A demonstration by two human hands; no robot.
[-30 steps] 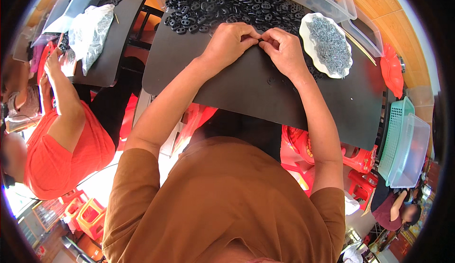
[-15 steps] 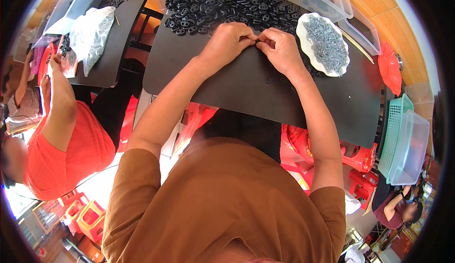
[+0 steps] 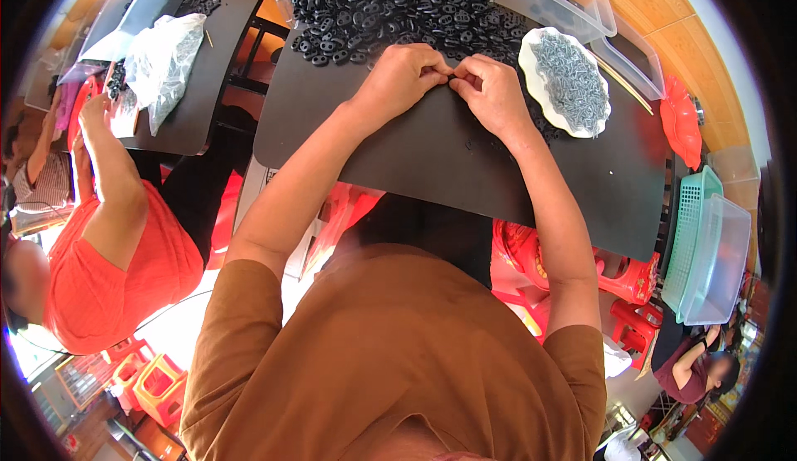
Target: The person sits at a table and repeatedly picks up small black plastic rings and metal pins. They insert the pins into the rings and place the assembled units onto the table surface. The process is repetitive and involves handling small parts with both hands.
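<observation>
My left hand and my right hand meet fingertip to fingertip over a black table, pinching a small part between them that the fingers mostly hide. Just beyond the hands lies a large heap of small black rubber pieces. A white plate piled with small grey metal parts sits right of my right hand. My arms reach forward from an orange-brown shirt.
Clear plastic bins stand at the table's far edge. A green basket and a clear tub sit at the right. At the left, a person in a red shirt works at another dark table with a plastic bag. Red stools stand below.
My hands stay joined at the same spot on the table. The person at the left has shifted an arm slightly.
</observation>
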